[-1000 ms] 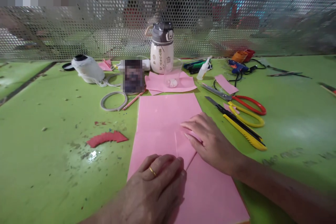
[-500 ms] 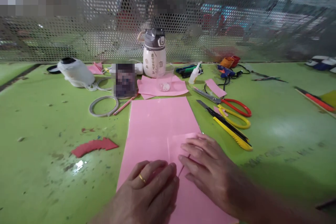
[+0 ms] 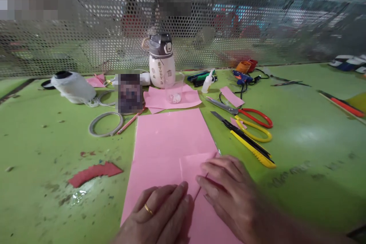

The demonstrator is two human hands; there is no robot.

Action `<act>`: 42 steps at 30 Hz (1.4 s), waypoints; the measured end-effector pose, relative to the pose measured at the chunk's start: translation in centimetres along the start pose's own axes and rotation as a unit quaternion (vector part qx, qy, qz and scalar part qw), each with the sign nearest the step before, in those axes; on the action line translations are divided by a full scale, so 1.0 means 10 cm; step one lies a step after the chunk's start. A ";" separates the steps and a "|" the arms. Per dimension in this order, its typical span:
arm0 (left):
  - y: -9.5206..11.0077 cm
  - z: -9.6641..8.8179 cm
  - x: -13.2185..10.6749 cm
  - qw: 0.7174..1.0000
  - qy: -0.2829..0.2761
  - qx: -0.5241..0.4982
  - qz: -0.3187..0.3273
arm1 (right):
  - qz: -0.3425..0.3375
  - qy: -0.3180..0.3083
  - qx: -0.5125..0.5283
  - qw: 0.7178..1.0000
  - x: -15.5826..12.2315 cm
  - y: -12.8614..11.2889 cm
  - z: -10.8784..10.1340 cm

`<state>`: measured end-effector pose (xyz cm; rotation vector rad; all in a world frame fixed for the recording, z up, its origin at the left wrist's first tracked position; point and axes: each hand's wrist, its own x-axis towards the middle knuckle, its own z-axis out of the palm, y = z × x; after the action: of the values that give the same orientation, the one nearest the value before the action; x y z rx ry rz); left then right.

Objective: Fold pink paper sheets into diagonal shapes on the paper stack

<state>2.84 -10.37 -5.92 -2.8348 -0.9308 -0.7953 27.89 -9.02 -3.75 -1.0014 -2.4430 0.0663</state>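
A long pink sheet of paper (image 3: 168,133) lies lengthwise in front of me, with a crease across it. A folded pink flap (image 3: 194,166) covers part of its right side, and its slanting edge runs between my hands. My left hand (image 3: 160,213), with a gold ring, rests palm down on the paper, fingers stretched forward and close together. My right hand (image 3: 228,190) presses on the flap near its right edge, fingers extended and slightly apart. Both thumbs are hidden. Right of the paper lie a yellow-black utility knife (image 3: 248,141) and scissors (image 3: 240,112) with red and yellow handles.
At left are red paper pieces (image 3: 95,173), a tape roll (image 3: 91,126), a pencil (image 3: 130,122) and a white wrapped spool (image 3: 74,87). Behind the sheet stand a bottle (image 3: 161,63), a clear cup (image 3: 175,89) and a glue bottle (image 3: 208,82). A perforated metal screen (image 3: 114,42) borders the table.
The view has shifted slightly, so the table things sit lower and further left. My left hand has slid a little toward me along the paper; my right hand stays on the flap.
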 end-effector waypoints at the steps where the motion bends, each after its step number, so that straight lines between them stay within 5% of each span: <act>1: 0.00 0.01 0.00 1.000 0.000 0.000 0.001 | 0.006 0.004 -0.016 1.000 0.01 -0.01 0.00; 8: -0.02 0.13 0.00 0.997 0.067 0.021 0.032 | 0.029 -0.016 -0.080 0.996 0.00 0.01 0.00; 14: -0.03 -0.02 0.07 0.998 -0.007 0.032 0.050 | 0.029 -0.024 -0.078 0.996 0.00 0.03 0.01; 20: 0.00 0.14 -0.02 0.998 0.053 0.007 0.017 | 0.029 -0.027 -0.063 0.997 0.00 0.05 0.01; 42: 0.01 0.20 -0.05 0.998 0.059 -0.002 0.001 | 0.017 -0.032 -0.056 0.998 -0.05 0.13 0.01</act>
<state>3.50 -10.33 -7.89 -2.7550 -0.9122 -0.9542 28.94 -8.36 -4.36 -1.1059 -2.5117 -0.0275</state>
